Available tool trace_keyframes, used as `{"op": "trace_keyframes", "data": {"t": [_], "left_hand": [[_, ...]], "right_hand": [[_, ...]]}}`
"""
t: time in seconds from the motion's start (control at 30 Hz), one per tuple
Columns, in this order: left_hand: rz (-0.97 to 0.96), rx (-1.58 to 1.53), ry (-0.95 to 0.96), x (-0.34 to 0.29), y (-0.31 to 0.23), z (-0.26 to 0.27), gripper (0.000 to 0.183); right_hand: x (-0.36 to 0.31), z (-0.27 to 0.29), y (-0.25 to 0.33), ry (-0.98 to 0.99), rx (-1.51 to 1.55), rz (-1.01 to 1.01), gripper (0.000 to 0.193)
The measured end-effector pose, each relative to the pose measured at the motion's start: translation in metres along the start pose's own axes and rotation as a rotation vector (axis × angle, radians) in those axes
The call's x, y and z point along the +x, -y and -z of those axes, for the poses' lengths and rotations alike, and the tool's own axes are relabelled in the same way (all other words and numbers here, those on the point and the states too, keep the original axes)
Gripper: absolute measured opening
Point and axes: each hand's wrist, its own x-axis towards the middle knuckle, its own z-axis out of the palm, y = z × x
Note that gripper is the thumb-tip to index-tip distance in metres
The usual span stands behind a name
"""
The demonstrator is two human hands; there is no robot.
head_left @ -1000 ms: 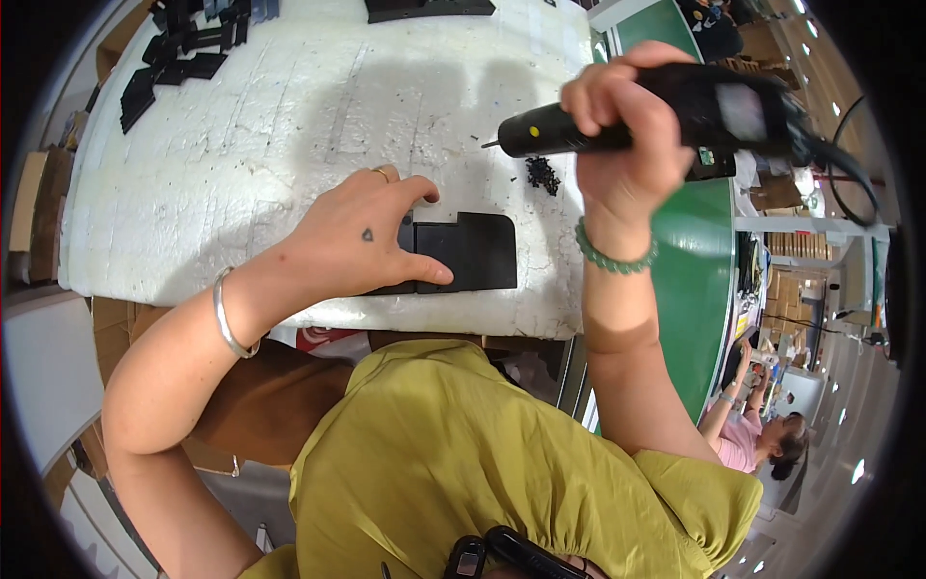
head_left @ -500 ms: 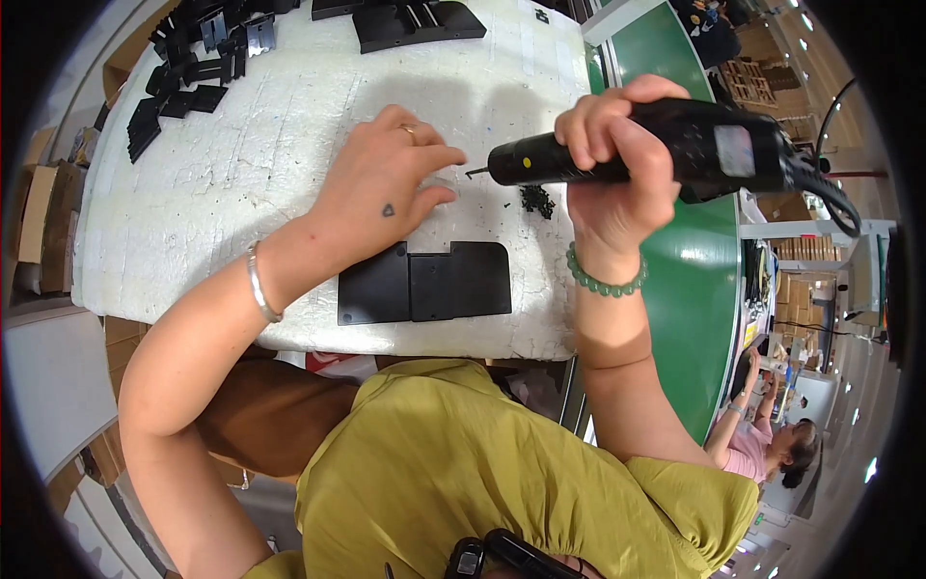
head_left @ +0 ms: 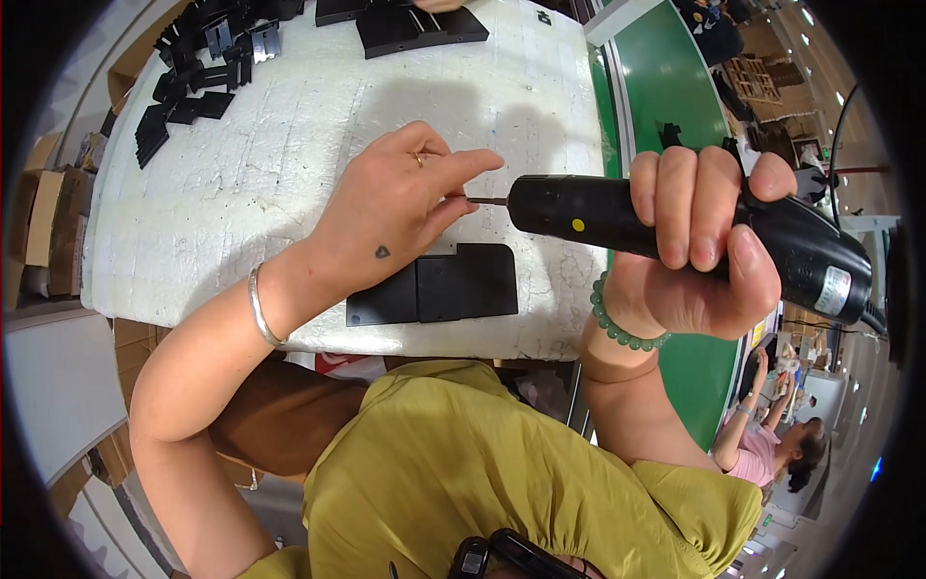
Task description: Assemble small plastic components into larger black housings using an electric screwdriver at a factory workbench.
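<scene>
Shifted since the last frame, the right hand (head_left: 678,207) brings the electric screwdriver (head_left: 598,212) nearer the body, fingers wrapped firmly round its casing. Meeting it, the left hand (head_left: 386,207) has moved rightward: forefinger extended, apart from the thumb, which sits at the bit (head_left: 490,201); whether it pinches anything, I cannot tell. Driver and fingertips thus come together above the black panel (head_left: 468,280), flat on the white surface (head_left: 289,164). Beyond, another person's hand (head_left: 439,4) appears over a black slotted block (head_left: 415,37).

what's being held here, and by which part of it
The right hand holds a black electric screwdriver around mid-body. The left hand is at the bit's tip; whether it pinches anything there cannot be told.
</scene>
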Motion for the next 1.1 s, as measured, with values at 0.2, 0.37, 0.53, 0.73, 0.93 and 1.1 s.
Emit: {"op": "trace_keyframes", "data": {"t": [0.2, 0.37, 0.53, 0.73, 0.93, 1.1], "left_hand": [[0.289, -0.298, 0.05, -0.004, -0.005, 0.002, 0.023], [1.003, -1.114, 0.05, -0.014, -0.017, 0.005, 0.017], [1.075, -1.465, -0.032, -0.019, -0.032, 0.004, 0.026], [1.077, -1.51, -0.079, -0.018, -0.044, 0.004, 0.026], [1.042, -1.568, -0.058, -0.022, -0.049, 0.004, 0.023], [0.932, -1.448, 0.09, -0.026, -0.043, 0.006, 0.048]], "right_hand": [[-0.001, -0.001, 0.014, 0.024, 0.002, 0.009, 0.031], [-0.003, -0.009, 0.023, 0.016, 0.065, 0.061, 0.031], [-0.007, -0.017, 0.028, 0.018, -0.002, 0.059, 0.03], [-0.01, -0.021, 0.035, 0.028, -0.02, 0.062, 0.03], [-0.022, -0.032, 0.031, 0.132, -0.049, 0.175, 0.03], [-0.02, -0.03, 0.039, 0.15, -0.073, 0.095, 0.032]]}}
